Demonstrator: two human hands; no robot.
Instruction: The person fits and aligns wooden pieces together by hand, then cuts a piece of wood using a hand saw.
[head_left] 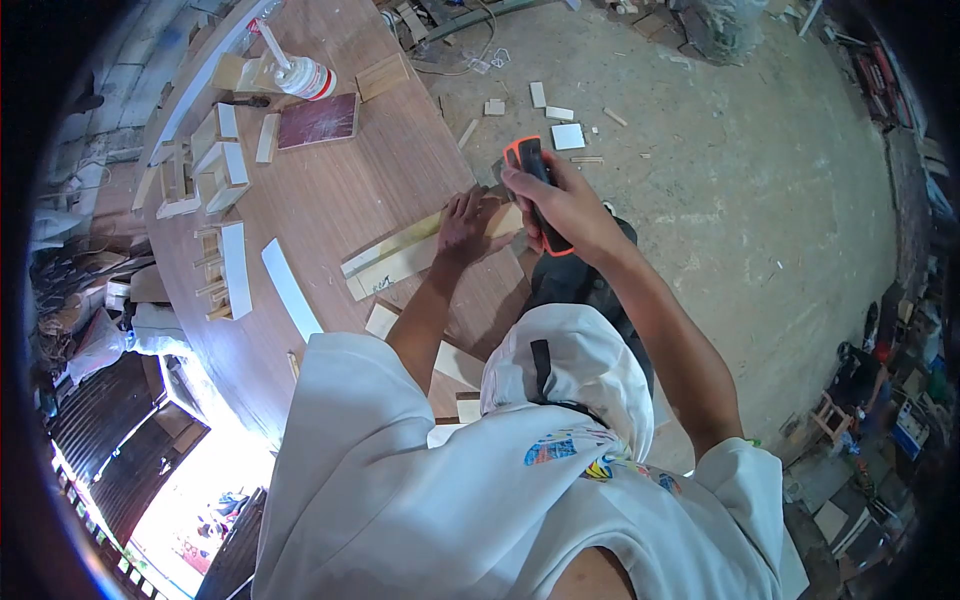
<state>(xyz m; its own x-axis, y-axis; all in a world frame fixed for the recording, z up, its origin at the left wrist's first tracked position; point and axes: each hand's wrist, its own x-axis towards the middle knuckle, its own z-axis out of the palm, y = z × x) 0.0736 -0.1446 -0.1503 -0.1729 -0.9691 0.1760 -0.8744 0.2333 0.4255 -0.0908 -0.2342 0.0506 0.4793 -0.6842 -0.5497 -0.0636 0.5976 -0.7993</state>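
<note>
My right hand (565, 205) is closed around the black-and-orange handle (528, 160) of what looks like a handsaw; most of its blade is hidden. Beside it, at the table's edge, my left hand (468, 228) is pressed over a pale wooden strip (395, 243), its fingers curled across the wood. A flat wooden board (378, 280) with a handwritten mark lies along the strip, under the same hand. The right ends of both pieces are partly covered by my hands.
On the wooden table (330, 200) are a white glue bottle (305, 78), a dark red block (318, 122), a white strip (291, 288) and small wooden assemblies (222, 160). Wood offcuts (567, 136) lie on the concrete floor (740, 200). Clutter (860, 440) lines the right side.
</note>
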